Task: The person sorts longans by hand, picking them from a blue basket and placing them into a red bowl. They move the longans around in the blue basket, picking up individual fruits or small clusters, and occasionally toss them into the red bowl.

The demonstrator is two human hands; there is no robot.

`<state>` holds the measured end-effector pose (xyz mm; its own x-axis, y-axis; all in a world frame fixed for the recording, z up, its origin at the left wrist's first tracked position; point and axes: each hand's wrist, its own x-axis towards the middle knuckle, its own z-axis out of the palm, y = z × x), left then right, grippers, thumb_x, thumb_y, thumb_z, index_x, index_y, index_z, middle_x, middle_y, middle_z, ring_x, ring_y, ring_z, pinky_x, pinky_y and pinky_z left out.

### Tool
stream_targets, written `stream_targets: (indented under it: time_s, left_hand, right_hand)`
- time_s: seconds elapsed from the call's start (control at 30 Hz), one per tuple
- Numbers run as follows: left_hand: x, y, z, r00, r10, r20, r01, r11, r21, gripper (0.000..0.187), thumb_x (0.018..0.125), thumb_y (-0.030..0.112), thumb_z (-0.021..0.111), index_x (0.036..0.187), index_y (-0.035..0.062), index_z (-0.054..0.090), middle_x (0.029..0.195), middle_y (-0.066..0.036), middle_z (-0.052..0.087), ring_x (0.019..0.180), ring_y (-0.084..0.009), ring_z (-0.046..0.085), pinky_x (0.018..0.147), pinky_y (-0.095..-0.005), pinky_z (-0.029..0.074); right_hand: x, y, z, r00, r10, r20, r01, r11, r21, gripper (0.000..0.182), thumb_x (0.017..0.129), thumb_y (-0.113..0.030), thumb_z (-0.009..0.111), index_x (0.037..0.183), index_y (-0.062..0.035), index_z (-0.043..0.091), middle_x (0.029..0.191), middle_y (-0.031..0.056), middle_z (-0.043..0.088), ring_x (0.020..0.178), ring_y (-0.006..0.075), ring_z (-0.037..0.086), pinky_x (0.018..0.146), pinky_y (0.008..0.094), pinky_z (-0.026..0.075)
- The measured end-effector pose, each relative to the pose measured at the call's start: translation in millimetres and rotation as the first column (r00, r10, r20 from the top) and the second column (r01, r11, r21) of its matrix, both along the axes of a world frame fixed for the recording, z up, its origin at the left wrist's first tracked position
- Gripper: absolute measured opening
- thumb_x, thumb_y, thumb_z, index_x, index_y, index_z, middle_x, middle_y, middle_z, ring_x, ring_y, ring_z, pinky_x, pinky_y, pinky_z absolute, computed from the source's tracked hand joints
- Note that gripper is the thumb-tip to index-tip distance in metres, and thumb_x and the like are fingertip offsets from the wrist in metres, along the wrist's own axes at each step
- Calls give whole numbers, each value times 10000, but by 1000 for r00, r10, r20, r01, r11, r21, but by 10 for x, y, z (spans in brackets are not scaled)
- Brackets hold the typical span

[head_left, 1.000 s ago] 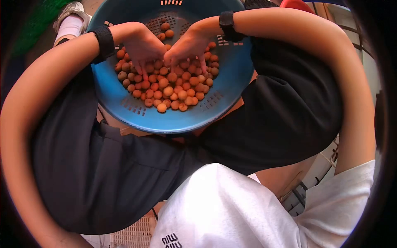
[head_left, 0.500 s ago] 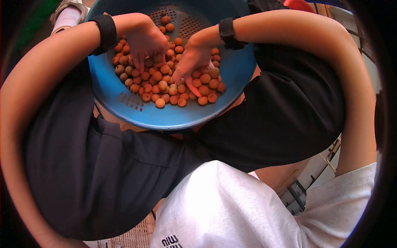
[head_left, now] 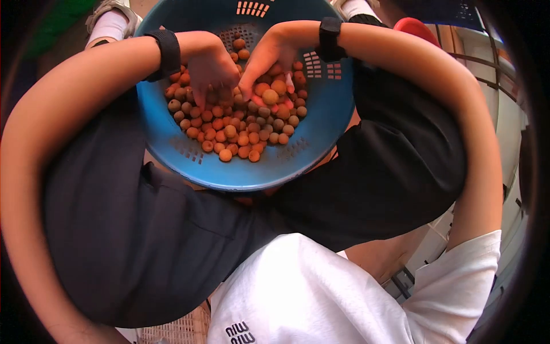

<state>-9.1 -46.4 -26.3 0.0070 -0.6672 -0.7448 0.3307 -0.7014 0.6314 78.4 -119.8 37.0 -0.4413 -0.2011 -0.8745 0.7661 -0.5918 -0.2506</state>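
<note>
A blue plastic basket (head_left: 246, 179) between the legs holds many small round brown fruits (head_left: 230, 131). My left hand (head_left: 213, 71) points down into the pile on the left, its fingers apart and touching fruits, the fingertips partly hidden. Beside it, my right hand (head_left: 266, 63) is turned partly palm up, with several fruits (head_left: 270, 96) cupped in its curled fingers. Both wrists wear black bands.
Slotted holes pierce the basket's wall and floor. Black-clad legs (head_left: 389, 155) flank the basket, with feet in white socks beyond it. A red round object (head_left: 415, 28) lies at the upper right. A woven surface (head_left: 183, 328) shows at the bottom.
My right hand has turned over and lifted several fruits from the pile. My left hand stays among the fruits, slightly shifted. The basket appears a little lower and further right in view.
</note>
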Motion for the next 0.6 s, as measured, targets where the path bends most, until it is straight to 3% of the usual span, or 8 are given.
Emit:
stream_targets:
  time_s: [0.07, 0.23, 0.3, 0.33, 0.43, 0.5, 0.57, 0.6]
  left_hand:
    - [-19, 26, 46, 975, 143, -173, -141, 990, 23, 591, 907, 451, 347, 1364, 87, 254, 1412, -215, 188, 1217, -360, 372, 979, -414, 382]
    - [43, 55, 46, 978, 56, -202, -51, 998, 32, 589, 900, 439, 338, 1385, 119, 236, 1432, -189, 155, 1245, -363, 335, 1019, -384, 342]
    - [95, 84, -40, 986, -162, 25, 163, 986, -40, 569, 894, 365, 408, 1380, 118, 249, 1433, -171, 163, 1231, -350, 358, 1002, -372, 372]
    - [96, 65, 3, 888, -357, 289, 376, 927, -12, 567, 884, 317, 460, 1375, 118, 261, 1429, -162, 180, 1220, -339, 377, 987, -368, 394]
    - [44, 50, 147, 966, -157, 206, 140, 985, 96, 665, 759, 142, 678, 1335, 119, 344, 1342, -140, 342, 1122, -279, 490, 889, -331, 494]
    - [91, 51, 360, 852, -375, 365, 407, 913, -10, 489, 883, 163, 480, 1343, 108, 322, 1375, -231, 257, 1102, -321, 499, 918, -323, 484]
    - [61, 56, -187, 994, 19, -108, -14, 999, 42, 515, 876, 176, 505, 1349, 111, 314, 1332, -232, 340, 1112, -297, 497, 912, -355, 481]
    - [64, 93, -270, 997, 18, -75, -16, 999, 28, 537, 860, 181, 533, 1347, 117, 318, 1319, -218, 363, 1119, -283, 494, 911, -359, 477]
  right_hand:
    - [51, 84, 100, 998, -58, 30, 56, 996, 71, 322, 822, -384, 515, 858, -73, 589, 816, 51, 624, 682, 161, 623, 581, 288, 509]
    - [361, 356, 352, 977, -122, -173, 139, 986, 91, 291, 830, -380, 534, 815, -94, 585, 765, 44, 600, 652, 126, 581, 534, 259, 504]
    - [563, 402, 454, 954, -178, -240, 219, 964, 154, 298, 853, -379, 513, 799, -91, 570, 755, 38, 589, 649, 104, 563, 461, 220, 480]
    - [701, 430, 547, 946, -195, -259, 248, 950, 191, 304, 857, -373, 507, 790, -82, 564, 749, 40, 585, 638, 105, 559, 454, 220, 476]
    - [1136, 397, 953, 909, -281, -309, 378, 869, 319, 330, 881, -337, 474, 734, -48, 538, 694, 39, 551, 577, 112, 532, 440, 220, 465]
    - [1513, 162, 1225, 896, -214, -390, 419, 697, 582, 321, 882, -279, 464, 659, -49, 498, 631, 30, 496, 575, 125, 517, 437, 231, 425]
    - [1778, -316, 1421, 547, -669, -503, 832, 366, 418, 289, 865, -218, 469, 624, -58, 452, 606, 28, 446, 586, 137, 462, 514, 256, 393]
    - [2085, -415, 1490, 563, -713, -417, 822, 428, 376, 309, 869, -226, 464, 606, -71, 414, 597, 26, 422, 602, 154, 449, 579, 276, 407]
